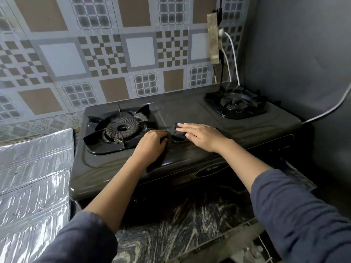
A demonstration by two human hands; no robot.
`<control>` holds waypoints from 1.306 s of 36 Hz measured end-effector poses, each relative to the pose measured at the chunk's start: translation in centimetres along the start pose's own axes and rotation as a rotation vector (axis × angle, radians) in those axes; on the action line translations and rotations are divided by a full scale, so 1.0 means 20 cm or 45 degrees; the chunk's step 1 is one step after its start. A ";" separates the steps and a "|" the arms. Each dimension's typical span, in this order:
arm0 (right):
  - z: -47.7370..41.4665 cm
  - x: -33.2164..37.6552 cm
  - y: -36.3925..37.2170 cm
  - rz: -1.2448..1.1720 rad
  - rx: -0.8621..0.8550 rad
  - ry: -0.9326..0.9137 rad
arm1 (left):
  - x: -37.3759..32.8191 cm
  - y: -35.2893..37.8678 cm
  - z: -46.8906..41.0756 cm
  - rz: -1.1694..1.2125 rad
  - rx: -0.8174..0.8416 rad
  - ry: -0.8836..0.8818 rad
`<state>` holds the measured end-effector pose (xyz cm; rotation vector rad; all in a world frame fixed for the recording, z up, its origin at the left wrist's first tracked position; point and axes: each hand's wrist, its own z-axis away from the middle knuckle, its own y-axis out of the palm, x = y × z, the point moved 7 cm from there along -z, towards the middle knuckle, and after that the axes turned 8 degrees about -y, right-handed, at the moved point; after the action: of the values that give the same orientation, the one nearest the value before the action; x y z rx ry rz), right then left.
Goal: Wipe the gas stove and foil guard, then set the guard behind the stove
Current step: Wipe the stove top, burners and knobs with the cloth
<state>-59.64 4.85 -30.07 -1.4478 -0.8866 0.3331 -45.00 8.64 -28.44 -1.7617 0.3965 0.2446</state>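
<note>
We're pressing a dark cloth (177, 132) on the stove (190, 114) centre, left hand (152, 143) fingers seemingly pinching it, right hand (201, 135) flat. Foil guard (34, 168) lying left; cloth snagging near burner (121, 128) risks shifting it.

Both arms came in from the bottom of the frame in long dark blue-grey sleeves. The left sleeve (83, 242) at lower left and the right sleeve (302, 211) at lower right were pushed up, bunched in soft folds, leaving the forearms bare. The left hand (152, 144) and right hand (203, 135) were bare too, the nails short and plain.
</note>
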 end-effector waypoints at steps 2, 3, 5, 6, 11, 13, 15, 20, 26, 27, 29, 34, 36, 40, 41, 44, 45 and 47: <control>0.02 -0.03 -0.01 0.015 -0.018 0.045 | -0.02 0.02 -0.01 0.017 0.012 0.004; 0.03 -0.05 -0.02 0.021 -0.027 0.065 | -0.03 0.02 -0.02 0.025 0.015 0.007; 0.05 -0.09 -0.03 0.033 -0.038 0.100 | -0.06 0.03 -0.04 0.039 0.014 0.005; 0.07 -0.11 -0.04 0.036 -0.043 0.120 | -0.07 0.03 -0.04 0.046 0.014 0.001; 0.15 -0.22 -0.09 0.069 -0.094 0.208 | -0.12 0.07 -0.09 0.064 0.051 -0.015; 0.19 -0.26 -0.12 0.072 -0.124 0.236 | -0.14 0.09 -0.12 0.064 0.077 -0.032; 0.23 -0.30 -0.15 0.077 -0.161 0.269 | -0.18 0.11 -0.15 0.072 0.107 -0.038; 0.36 -0.43 -0.23 0.091 -0.280 0.319 | -0.28 0.17 -0.22 0.088 0.155 -0.029; 0.51 -0.60 -0.31 0.094 -0.448 0.353 | -0.37 0.24 -0.29 0.122 0.177 -0.052; 0.53 -0.63 -0.32 0.100 -0.480 0.356 | -0.38 0.25 -0.31 0.127 0.178 -0.055; 0.57 -0.67 -0.35 0.115 -0.543 0.360 | -0.40 0.27 -0.33 0.136 0.182 -0.067; 0.66 -0.78 -0.39 0.099 -0.712 0.375 | -0.46 0.31 -0.38 0.152 0.193 -0.083; 0.70 -0.83 -0.41 0.125 -0.734 0.417 | -0.48 0.32 -0.39 0.170 0.191 -0.092; 0.79 -0.93 -0.44 0.140 -0.771 0.525 | -0.52 0.35 -0.41 0.184 0.186 -0.092; 0.80 -0.95 -0.45 0.139 -0.785 0.537 | -0.53 0.35 -0.42 0.181 0.183 -0.091; 0.83 -1.00 -0.46 0.163 -0.870 0.560 | -0.54 0.36 -0.42 0.172 0.169 -0.101; 0.84 -1.00 -0.46 0.178 -0.910 0.563 | -0.54 0.36 -0.42 0.169 0.168 -0.102; 0.85 -1.01 -0.45 0.204 -0.995 0.605 | -0.53 0.36 -0.42 0.156 0.165 -0.099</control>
<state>-87.30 1.73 -29.97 -2.2019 -0.5174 -0.2804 -58.00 0.44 -28.97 -1.5977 0.4551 0.3656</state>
